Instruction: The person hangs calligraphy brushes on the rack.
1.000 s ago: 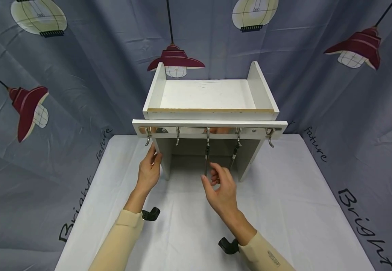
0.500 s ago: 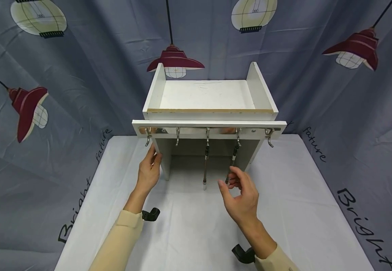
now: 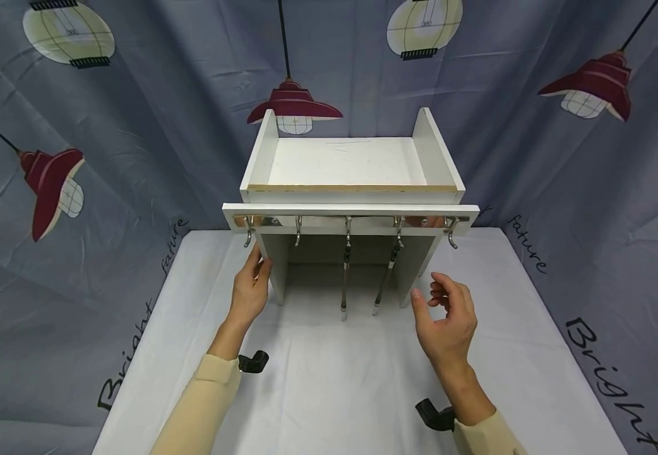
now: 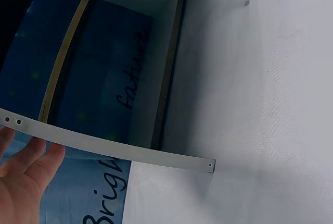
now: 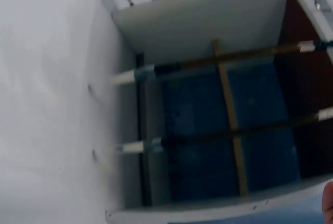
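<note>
A white wooden shelf [image 3: 352, 196] stands on the table, with a metal hook rail [image 3: 329, 221] along its front. Two slim sticks with pale tips, like paintbrushes, hang from the rail: one from the middle hook [image 3: 348, 230], the other stick [image 3: 384, 284] from the hook to its right. My left hand [image 3: 247, 294] rests against the left side panel [image 4: 140, 153], fingers along its outer face and thumb by the front edge. Just right of the right panel [image 3: 414, 275], my right hand [image 3: 448, 322] hovers with loosely bent fingers and nothing in them.
Three other hooks hold nothing, among them the far left hook [image 3: 247, 232] and the far right hook [image 3: 451, 234]. A white cloth [image 3: 329, 385] covers the table. Behind it hangs a grey curtain [image 3: 181, 126] printed with lamps.
My right hand has moved right, from near the middle stick past the second one to outside the right panel. The second stick now tilts further left at its tip. The left hand stays put.
</note>
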A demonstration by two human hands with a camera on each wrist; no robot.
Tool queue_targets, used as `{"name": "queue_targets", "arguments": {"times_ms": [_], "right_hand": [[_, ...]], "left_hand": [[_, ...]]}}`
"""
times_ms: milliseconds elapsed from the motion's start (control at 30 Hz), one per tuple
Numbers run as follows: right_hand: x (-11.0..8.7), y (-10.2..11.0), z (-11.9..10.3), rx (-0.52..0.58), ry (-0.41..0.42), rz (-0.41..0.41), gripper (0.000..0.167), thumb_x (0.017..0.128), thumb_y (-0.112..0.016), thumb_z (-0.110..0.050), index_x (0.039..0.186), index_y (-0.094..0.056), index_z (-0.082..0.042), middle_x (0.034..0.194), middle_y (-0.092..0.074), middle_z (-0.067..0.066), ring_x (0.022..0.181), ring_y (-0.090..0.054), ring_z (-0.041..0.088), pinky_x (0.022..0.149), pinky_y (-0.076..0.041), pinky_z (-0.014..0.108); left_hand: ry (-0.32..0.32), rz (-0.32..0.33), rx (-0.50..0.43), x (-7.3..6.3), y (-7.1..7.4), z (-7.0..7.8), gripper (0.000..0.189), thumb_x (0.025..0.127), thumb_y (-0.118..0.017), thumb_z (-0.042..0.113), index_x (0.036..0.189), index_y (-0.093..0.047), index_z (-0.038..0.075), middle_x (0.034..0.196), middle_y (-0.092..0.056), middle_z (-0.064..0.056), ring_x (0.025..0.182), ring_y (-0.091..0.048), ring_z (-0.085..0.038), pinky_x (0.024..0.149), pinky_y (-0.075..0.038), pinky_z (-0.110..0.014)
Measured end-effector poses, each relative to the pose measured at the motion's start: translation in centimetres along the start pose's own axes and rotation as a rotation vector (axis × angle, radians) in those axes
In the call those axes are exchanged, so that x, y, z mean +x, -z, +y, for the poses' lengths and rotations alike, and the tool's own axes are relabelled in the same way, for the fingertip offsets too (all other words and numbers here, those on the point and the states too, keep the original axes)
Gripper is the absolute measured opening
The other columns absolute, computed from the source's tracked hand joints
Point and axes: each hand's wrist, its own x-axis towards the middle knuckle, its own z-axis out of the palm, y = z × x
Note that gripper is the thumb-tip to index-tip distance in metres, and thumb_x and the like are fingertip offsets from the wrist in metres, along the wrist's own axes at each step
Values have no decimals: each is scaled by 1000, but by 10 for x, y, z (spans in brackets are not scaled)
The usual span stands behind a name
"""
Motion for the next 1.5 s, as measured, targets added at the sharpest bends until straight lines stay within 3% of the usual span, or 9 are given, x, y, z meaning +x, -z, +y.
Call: {"name": "queue_targets", "arguments": {"times_ms": [100, 200, 300, 600, 833, 933, 1067, 1233, 1500], "right_hand": [[4, 0, 10, -24, -18, 11, 42, 81, -80, 1, 121, -69, 8, 104, -62, 29, 91, -59, 25, 74, -47, 18], [7, 1, 22, -43, -62, -4, 44, 83, -79, -2, 125, -67, 6, 112, -62, 28, 99, -58, 23, 77, -46, 20], [8, 1, 37, -54, -104, -33, 47, 87, -78, -6, 131, -66, 2, 122, -62, 24, 109, -58, 19, 82, -46, 19], [18, -1, 62, -20, -217, -154, 63, 91, -74, -5, 150, -52, -7, 150, -53, 16, 133, -53, 35, 99, -44, 12], [23, -9, 73, 43, -359, -249, 68, 97, -69, -1, 158, -40, -6, 163, -40, 12, 146, -45, 37, 110, -50, 38], [26, -12, 74, 78, -402, -300, 69, 100, -65, -2, 161, -33, -7, 167, -34, 11, 150, -40, 35, 113, -48, 32], [30, -13, 76, 148, -444, -367, 69, 105, -60, -10, 165, -25, -12, 170, -29, 7, 154, -35, 31, 112, -39, 11], [29, -13, 82, 252, -425, -432, 65, 109, -51, -15, 165, -19, -15, 170, -25, 10, 154, -31, 33, 110, -37, 7], [32, -16, 79, 207, -422, -416, 53, 111, -44, -14, 163, -29, -15, 166, -36, 11, 130, -48, -6, 96, -44, 4]], "left_hand": [[0, 3, -4, 0, -1, -1, 56, 110, -47, 10, 162, -28, 4, 161, -37, -28, 136, -53, -49, 109, -48, -60], [-2, 3, -12, 0, -2, -1, 56, 110, -47, 9, 162, -28, 2, 161, -37, -29, 135, -53, -50, 109, -47, -61], [1, 0, -15, 0, -3, -1, 56, 110, -47, 9, 162, -29, 4, 161, -37, -27, 136, -53, -49, 109, -47, -60], [-19, 4, -9, 1, -3, -1, 56, 110, -47, 8, 163, -29, 5, 161, -39, -27, 135, -54, -48, 108, -48, -60], [-19, 9, -6, 2, -3, 0, 55, 110, -47, 7, 162, -30, 4, 160, -40, -27, 134, -55, -48, 107, -49, -60], [-11, 12, 0, 1, -3, 1, 55, 110, -48, 8, 162, -31, 5, 159, -41, -26, 134, -55, -48, 107, -49, -61], [-8, 17, 10, 0, -2, 1, 55, 110, -49, 8, 162, -32, 5, 159, -42, -26, 133, -56, -48, 106, -50, -62], [-5, 18, 18, 0, -3, 1, 55, 109, -49, 9, 162, -32, 4, 159, -41, -26, 133, -56, -48, 106, -50, -61], [0, 20, 24, 0, -3, 1, 55, 110, -48, 9, 162, -31, 5, 159, -41, -27, 133, -56, -48, 107, -49, -61]]}}
